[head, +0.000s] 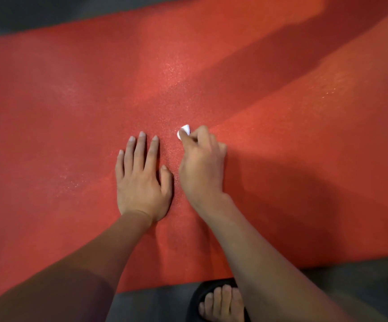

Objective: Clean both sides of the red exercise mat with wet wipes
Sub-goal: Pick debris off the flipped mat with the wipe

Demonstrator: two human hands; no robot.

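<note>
Two hands being kept mid-mat. Left hand [141, 180] being laid flat, fingers spread, palm pressing red exercise mat [60, 101]. Right hand [201, 163] being held just beside it, fingers curled, pinching wet wipe [184, 131] against mat. Mat's long axis being judged left-to-right across view; near edge bordered by grey floor [151, 303], sandalled foot [220, 300] just off it. Unwiped room being judged widest ahead and rightward; right hand nearer.

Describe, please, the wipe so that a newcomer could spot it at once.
Start at the red mat filling the floor. Near its middle lie two hands; the right hand curls on a small wad. That wipe is the only white thing there.
</note>
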